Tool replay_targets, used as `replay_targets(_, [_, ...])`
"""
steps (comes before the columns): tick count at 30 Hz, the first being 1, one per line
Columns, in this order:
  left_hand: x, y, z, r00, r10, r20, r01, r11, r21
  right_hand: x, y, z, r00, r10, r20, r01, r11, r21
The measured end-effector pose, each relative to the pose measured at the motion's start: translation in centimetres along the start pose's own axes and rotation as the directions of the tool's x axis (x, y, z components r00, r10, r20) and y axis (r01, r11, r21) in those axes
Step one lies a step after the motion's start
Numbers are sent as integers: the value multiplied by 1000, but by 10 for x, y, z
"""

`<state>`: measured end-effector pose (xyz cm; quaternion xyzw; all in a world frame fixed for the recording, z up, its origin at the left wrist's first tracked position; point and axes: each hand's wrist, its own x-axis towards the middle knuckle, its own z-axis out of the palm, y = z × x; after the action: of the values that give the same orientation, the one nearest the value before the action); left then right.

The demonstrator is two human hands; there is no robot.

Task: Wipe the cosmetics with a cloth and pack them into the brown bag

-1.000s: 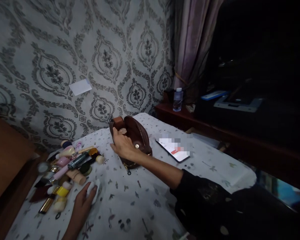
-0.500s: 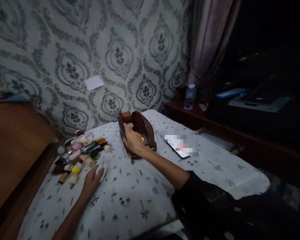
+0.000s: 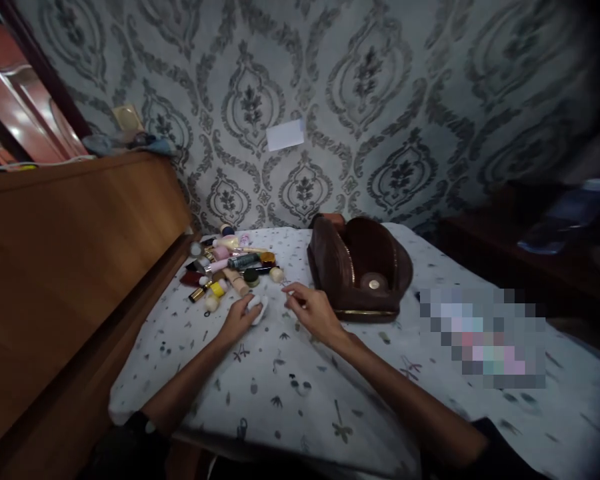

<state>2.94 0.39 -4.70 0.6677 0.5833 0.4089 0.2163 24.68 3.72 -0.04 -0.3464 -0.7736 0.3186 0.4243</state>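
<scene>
My left hand is closed around a crumpled white tissue, low over the patterned cloth. Just to its right, my right hand hovers with thumb and forefinger apart; I see nothing between them. Beside that hand stands a brown zippered bag, its top gaping, with a round pale emblem on it. Left of the bag and beyond my left hand lies a loose heap of cosmetics: a green tube, a beige tube, a yellow-banded bottle, a dark round jar and several others.
A phone, blurred out, lies on the white patterned cloth to the right. A wooden board rises along the left edge. Patterned wallpaper closes off the back. A water bottle stands on a dark surface at right.
My right hand has come out of the brown bag and moved left, close to my left hand. The left hand still holds the tissue. The view has turned left.
</scene>
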Motion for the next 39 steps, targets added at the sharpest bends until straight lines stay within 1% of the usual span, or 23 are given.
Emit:
replay_targets(1, [0,-1,-3,1000,-3,-17,3,1000,5,1,2,9,987,136,83,-147,979,145])
replay_targets(2, [1,-3,-7,999,-2,-35,2,1000,12,1,5,17,959,237,155,-271,929,253])
replay_targets(3, [2,-4,-12,999,1,-52,0,1000,21,2,8,25,932,300,206,-354,877,325])
replay_targets(4, [3,-6,-18,998,5,-70,-3,999,32,2,11,31,914,331,233,-398,841,367])
replay_targets(5, [5,-7,-25,996,9,-89,-5,999,44,2,13,35,907,344,242,-416,824,386])
replay_targets(7, [11,-12,-41,992,13,-129,-3,997,73,1,17,42,903,359,237,-428,806,410])
replay_targets(10, [25,-19,-63,981,15,-194,7,994,112,-5,22,45,906,364,217,-424,789,445])
replay_targets(13, [42,-28,-79,964,9,-267,27,991,131,-10,25,44,913,333,236,-407,786,465])
replay_targets(16, [57,-38,-94,936,-28,-351,74,990,119,-12,28,42,909,324,261,-413,777,475])
replay_targets(19, [72,-51,-115,885,-103,-455,149,987,67,-12,29,40,904,333,267,-425,766,483])
replay_targets(22, [85,-64,-142,809,-213,-548,243,970,-20,-11,30,39,902,334,273,-429,757,493])
replay_targets(25, [95,-75,-164,735,-326,-595,326,939,-112,-10,29,39,899,333,283,-434,761,483])
replay_targets(27, [100,-81,-173,701,-378,-605,363,919,-154,-9,27,39,895,337,291,-441,762,474])
replay_targets(28, [102,-83,-176,692,-393,-606,374,913,-165,-9,27,39,894,339,292,-443,763,470])
replay_targets(29, [104,-85,-177,687,-402,-605,381,909,-170,-8,26,38,892,343,293,-447,764,466])
replay_targets(31, [108,-88,-178,692,-404,-598,390,907,-162,-7,25,37,887,353,298,-457,765,453])
replay_targets(35, [117,-96,-178,731,-390,-560,413,906,-92,-6,25,34,875,371,310,-478,762,438])
replay_targets(37, [123,-101,-180,749,-383,-541,437,899,-33,-6,25,34,871,379,313,-487,753,443])
replay_targets(39, [132,-106,-185,757,-381,-530,472,881,39,-6,25,34,861,391,324,-504,740,447])
